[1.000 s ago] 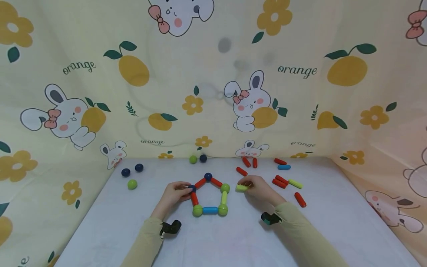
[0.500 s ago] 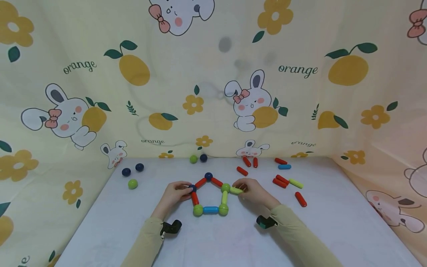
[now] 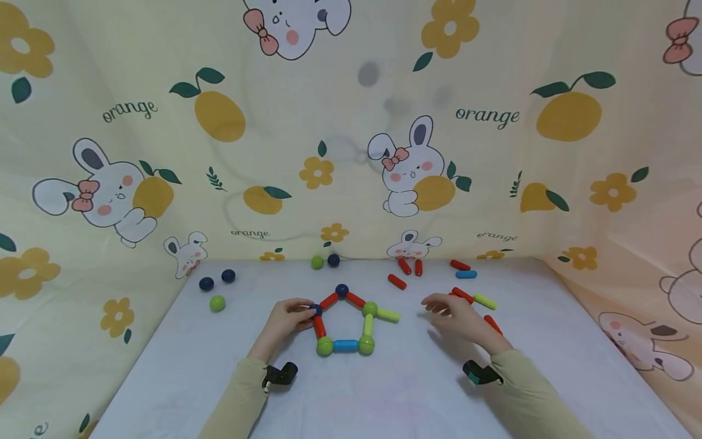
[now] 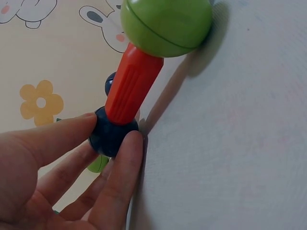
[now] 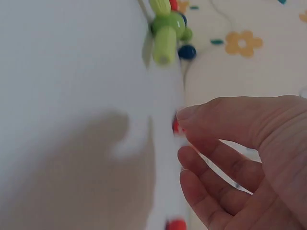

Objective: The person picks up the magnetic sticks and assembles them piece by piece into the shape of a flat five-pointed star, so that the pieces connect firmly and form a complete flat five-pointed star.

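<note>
In the head view a five-sided ring of toy balls and rods lies in the middle of the table (image 3: 164, 366). My left hand (image 3: 285, 318) pinches its left navy ball (image 4: 111, 136) between thumb and finger. From that ball a red rod (image 4: 134, 86) runs to a green ball (image 4: 168, 24). A light green rod (image 3: 388, 315) sticks out to the right from the ring's right green ball (image 3: 370, 310). To the right of that rod my right hand (image 3: 456, 318) hovers over the table, fingers loosely bent and holding nothing.
Several red rods (image 3: 397, 281), a blue rod (image 3: 466, 274) and a loose light green rod (image 3: 485, 301) lie at the back right. Loose balls rest at the back left, among them a green ball (image 3: 217, 303). A printed cloth (image 3: 351, 183) hangs behind the table.
My right hand brought the light green rod left to the ring's right green ball, let go of it there, and moved back to the right. The left hand stays on the navy ball.
</note>
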`<action>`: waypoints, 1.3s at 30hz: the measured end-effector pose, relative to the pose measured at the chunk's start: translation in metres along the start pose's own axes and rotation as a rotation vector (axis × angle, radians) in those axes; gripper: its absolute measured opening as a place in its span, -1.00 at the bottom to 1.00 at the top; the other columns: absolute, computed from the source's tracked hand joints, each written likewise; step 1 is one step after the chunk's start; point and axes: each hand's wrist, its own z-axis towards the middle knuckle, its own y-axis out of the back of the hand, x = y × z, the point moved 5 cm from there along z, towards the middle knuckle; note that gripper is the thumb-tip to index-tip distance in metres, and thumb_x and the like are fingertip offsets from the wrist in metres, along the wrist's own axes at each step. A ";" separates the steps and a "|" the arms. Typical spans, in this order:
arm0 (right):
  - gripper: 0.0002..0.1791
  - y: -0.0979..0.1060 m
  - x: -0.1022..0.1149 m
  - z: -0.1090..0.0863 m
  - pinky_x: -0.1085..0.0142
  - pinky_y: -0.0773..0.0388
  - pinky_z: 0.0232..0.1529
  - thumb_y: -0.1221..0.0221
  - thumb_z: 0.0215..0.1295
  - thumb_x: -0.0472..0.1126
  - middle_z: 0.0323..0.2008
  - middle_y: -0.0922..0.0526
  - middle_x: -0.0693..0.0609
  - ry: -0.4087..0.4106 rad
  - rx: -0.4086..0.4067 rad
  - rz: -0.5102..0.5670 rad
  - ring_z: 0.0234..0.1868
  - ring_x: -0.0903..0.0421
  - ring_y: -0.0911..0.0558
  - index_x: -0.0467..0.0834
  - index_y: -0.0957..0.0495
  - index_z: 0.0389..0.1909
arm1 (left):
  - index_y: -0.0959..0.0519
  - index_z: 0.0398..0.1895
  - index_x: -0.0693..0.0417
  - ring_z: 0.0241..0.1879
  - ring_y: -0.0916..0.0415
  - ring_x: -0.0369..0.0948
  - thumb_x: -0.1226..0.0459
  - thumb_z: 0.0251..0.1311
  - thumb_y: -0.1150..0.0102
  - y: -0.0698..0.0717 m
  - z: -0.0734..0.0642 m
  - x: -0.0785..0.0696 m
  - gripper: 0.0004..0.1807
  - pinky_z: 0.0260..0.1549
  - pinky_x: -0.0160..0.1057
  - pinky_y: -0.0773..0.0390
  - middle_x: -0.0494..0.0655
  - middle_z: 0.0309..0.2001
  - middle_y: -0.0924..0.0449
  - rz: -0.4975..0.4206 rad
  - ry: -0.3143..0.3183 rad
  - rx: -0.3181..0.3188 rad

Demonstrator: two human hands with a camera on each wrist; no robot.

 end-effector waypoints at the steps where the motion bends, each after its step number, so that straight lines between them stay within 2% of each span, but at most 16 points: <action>1: -0.63 0.006 -0.003 -0.004 0.09 -0.54 -0.03 -0.24 0.22 -0.38 -0.06 -0.60 -0.13 0.014 -0.008 -0.015 -0.06 -0.06 -0.54 -0.24 -0.52 0.07 | -0.59 0.05 0.19 -0.30 -0.62 -0.14 0.34 0.20 -0.25 0.000 0.000 0.000 -0.67 -0.24 -0.24 -0.64 0.14 -0.10 -0.54 0.001 -0.002 0.001; 6: -0.61 0.036 -0.023 -0.024 0.00 -0.54 -0.04 -0.25 0.21 -0.37 -0.06 -0.60 -0.18 0.017 -0.052 -0.076 -0.04 -0.14 -0.54 -0.29 -0.50 0.08 | -0.59 0.04 0.18 -0.29 -0.62 -0.14 0.33 0.20 -0.26 0.001 0.000 0.000 -0.67 -0.24 -0.24 -0.64 0.14 -0.11 -0.55 -0.004 -0.006 0.005; 11: -0.55 0.059 -0.041 -0.045 -0.04 -0.55 -0.05 -0.27 0.16 -0.40 -0.05 -0.59 -0.23 -0.035 -0.080 -0.107 -0.02 -0.20 -0.54 -0.31 -0.46 0.10 | -0.58 0.04 0.19 -0.29 -0.62 -0.14 0.33 0.20 -0.26 0.001 0.000 0.001 -0.67 -0.23 -0.24 -0.64 0.14 -0.11 -0.55 -0.012 -0.008 0.010; 15: -0.54 0.068 -0.057 -0.056 0.02 -0.57 -0.07 -0.28 0.16 -0.36 -0.06 -0.59 -0.21 -0.095 -0.088 -0.122 -0.04 -0.17 -0.55 -0.31 -0.45 0.10 | -0.58 0.04 0.21 -0.29 -0.61 -0.14 0.34 0.20 -0.26 0.000 0.000 0.002 -0.67 -0.24 -0.23 -0.64 0.15 -0.11 -0.55 -0.022 -0.010 0.015; 19: -0.54 0.070 -0.071 -0.065 0.11 -0.60 -0.14 -0.28 0.16 -0.34 -0.07 -0.58 -0.19 -0.157 -0.092 -0.106 -0.08 -0.12 -0.55 -0.32 -0.45 0.10 | -0.59 0.04 0.21 -0.29 -0.61 -0.14 0.34 0.20 -0.25 0.001 0.001 0.002 -0.68 -0.24 -0.23 -0.64 0.15 -0.11 -0.55 -0.029 -0.007 0.014; 24: -0.52 0.070 -0.081 -0.070 0.14 -0.61 -0.19 -0.30 0.16 -0.32 -0.09 -0.56 -0.19 -0.194 -0.105 -0.098 -0.14 -0.09 -0.55 -0.33 -0.45 0.11 | -0.59 0.04 0.20 -0.28 -0.62 -0.13 0.33 0.20 -0.26 0.000 0.001 0.002 -0.67 -0.24 -0.23 -0.64 0.14 -0.10 -0.55 -0.026 -0.005 0.012; 33: -0.54 0.066 -0.085 -0.065 0.20 -0.60 -0.17 -0.24 0.14 -0.44 -0.09 -0.58 -0.16 -0.185 -0.088 -0.066 -0.13 -0.05 -0.55 -0.30 -0.46 0.11 | -0.58 0.04 0.20 -0.29 -0.62 -0.14 0.33 0.20 -0.26 0.000 0.002 0.003 -0.67 -0.24 -0.23 -0.64 0.14 -0.11 -0.55 -0.027 -0.003 0.014; 39: -0.53 0.062 -0.088 -0.063 0.06 -0.59 -0.10 -0.18 0.09 -0.55 -0.08 -0.58 -0.15 -0.188 -0.072 -0.084 -0.10 -0.08 -0.53 -0.28 -0.49 0.08 | -0.58 0.04 0.21 -0.29 -0.62 -0.14 0.34 0.21 -0.25 0.000 0.001 0.003 -0.67 -0.24 -0.23 -0.64 0.14 -0.11 -0.55 -0.028 0.004 0.015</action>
